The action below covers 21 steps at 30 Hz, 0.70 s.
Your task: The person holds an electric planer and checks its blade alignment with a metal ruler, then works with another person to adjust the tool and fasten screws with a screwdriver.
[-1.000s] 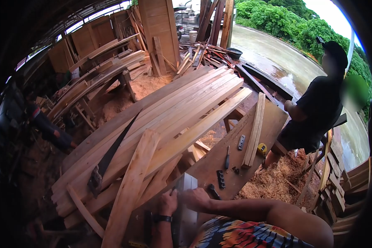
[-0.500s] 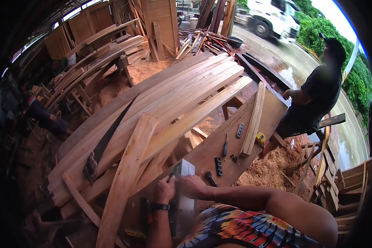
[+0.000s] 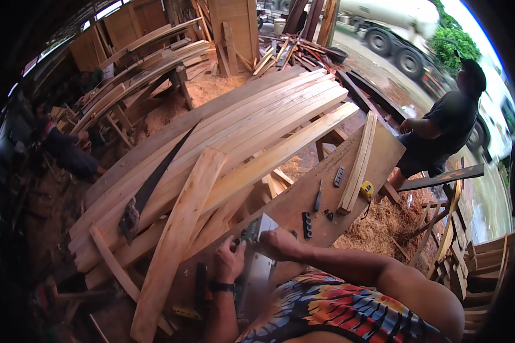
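Observation:
A grey metal tool with a flat, shiny top point(image 3: 257, 273) lies at the bottom centre, close to my body. My left hand point(image 3: 229, 260), with a dark band at the wrist, has its fingers bent against the tool's left side near the far end. Across the tool's top lies my right hand point(image 3: 278, 243), fingers curled over the right edge. What either hand's fingertips hold is too small to make out. On the brown board point(image 3: 294, 206) beyond are a black socket holder point(image 3: 307, 225), a screwdriver point(image 3: 319, 195) and a yellow tape measure point(image 3: 367, 188).
Long planks point(image 3: 229, 137) fill the middle, with a handsaw point(image 3: 154, 183) on them. A loose board point(image 3: 180, 240) lies crosswise. One person point(image 3: 440, 126) stands at the right, another point(image 3: 68, 148) at the far left. A tanker truck point(image 3: 395, 23) is on the road.
The view has shifted slightly. My right hand has moved a little along the tool's top, away from my left hand. A truck has come into view on the road.

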Available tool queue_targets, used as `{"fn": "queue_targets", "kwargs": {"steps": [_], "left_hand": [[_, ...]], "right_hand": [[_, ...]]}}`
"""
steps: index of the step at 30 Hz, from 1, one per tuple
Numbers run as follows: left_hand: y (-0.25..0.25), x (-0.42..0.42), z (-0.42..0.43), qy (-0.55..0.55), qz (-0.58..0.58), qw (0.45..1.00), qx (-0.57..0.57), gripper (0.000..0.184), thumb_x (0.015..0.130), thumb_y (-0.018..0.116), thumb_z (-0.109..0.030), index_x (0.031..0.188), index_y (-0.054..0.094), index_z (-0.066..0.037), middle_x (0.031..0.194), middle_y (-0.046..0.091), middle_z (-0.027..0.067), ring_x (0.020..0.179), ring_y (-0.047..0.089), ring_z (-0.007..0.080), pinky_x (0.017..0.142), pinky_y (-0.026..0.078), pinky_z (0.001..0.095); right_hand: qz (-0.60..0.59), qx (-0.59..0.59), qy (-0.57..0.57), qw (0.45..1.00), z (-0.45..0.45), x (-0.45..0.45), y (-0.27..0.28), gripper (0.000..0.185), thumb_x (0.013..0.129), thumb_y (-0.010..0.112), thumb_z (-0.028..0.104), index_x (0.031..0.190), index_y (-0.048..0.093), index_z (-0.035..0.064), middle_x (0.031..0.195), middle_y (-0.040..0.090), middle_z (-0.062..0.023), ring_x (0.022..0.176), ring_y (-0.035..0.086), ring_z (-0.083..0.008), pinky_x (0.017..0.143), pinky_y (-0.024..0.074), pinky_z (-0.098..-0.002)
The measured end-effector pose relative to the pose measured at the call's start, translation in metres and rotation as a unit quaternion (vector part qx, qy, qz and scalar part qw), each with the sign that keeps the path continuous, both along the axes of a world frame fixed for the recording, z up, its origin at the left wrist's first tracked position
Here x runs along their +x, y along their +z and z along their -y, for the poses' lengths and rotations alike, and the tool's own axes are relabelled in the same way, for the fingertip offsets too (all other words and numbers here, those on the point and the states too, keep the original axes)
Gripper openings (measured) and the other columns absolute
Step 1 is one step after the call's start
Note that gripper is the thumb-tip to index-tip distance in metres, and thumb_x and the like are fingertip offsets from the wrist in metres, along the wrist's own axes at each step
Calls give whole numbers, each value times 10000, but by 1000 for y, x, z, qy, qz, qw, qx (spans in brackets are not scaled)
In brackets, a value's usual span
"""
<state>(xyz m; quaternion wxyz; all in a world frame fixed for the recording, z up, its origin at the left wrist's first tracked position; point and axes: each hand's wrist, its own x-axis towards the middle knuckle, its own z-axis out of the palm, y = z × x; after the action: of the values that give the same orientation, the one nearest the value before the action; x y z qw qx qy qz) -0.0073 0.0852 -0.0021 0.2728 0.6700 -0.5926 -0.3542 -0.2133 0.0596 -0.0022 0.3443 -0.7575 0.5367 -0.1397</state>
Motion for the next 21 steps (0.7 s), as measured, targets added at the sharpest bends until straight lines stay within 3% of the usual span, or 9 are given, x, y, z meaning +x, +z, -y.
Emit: {"fn": "queue_targets", "kwargs": {"steps": [3,4,5,6,9,12,21], "left_hand": [[-17,12,-38,-69,10,995,-73,623,864,788,-335,1329,610,40,1262,641,262,1157,640,426,988,513,464],[8,3,-50,-78,-2,994,-77,701,831,830,-336,1373,581,34,1341,595,285,1221,600,452,1033,493,474],[-23,-5,-60,-33,115,983,-142,742,808,839,-260,1413,537,46,1384,581,276,1265,582,438,1082,472,456],[-15,-7,-57,-38,76,976,-199,763,795,850,-255,1412,536,65,1435,548,287,1304,558,437,1119,448,443],[3,-9,-64,-48,93,990,-91,713,774,859,-248,1343,587,84,1440,564,263,1286,575,433,1094,460,441],[3,-9,-52,-65,101,988,-93,674,771,847,-294,1293,618,65,1413,584,259,1214,588,453,1056,468,475],[14,-11,-73,-73,139,980,-126,631,803,826,-215,1334,601,42,1421,572,266,1265,549,467,1090,430,500]], "right_hand": [[136,-138,-20,981,-1,-25,5,141,917,685,206,953,742,81,828,710,-207,771,697,-441,687,571,-501],[184,-209,-48,959,4,-26,28,116,897,713,162,962,747,73,849,714,-203,799,705,-417,691,568,-467],[174,-192,-51,964,12,-39,11,116,889,717,118,979,751,53,880,723,-199,807,716,-378,698,565,-429],[200,-131,-89,967,9,-38,10,125,909,718,118,993,749,31,861,728,-184,767,713,-326,689,564,-400],[341,77,-181,919,2,-37,22,211,976,724,200,1021,746,-5,846,751,-101,728,698,-170,682,561,-309],[451,149,-174,862,-5,-48,27,278,1004,705,266,1039,745,-8,886,755,-45,773,684,-95,703,558,-262],[481,144,-223,836,-17,-76,12,232,1011,688,213,1075,725,-6,934,750,-65,773,688,-114,707,559,-263]]}}
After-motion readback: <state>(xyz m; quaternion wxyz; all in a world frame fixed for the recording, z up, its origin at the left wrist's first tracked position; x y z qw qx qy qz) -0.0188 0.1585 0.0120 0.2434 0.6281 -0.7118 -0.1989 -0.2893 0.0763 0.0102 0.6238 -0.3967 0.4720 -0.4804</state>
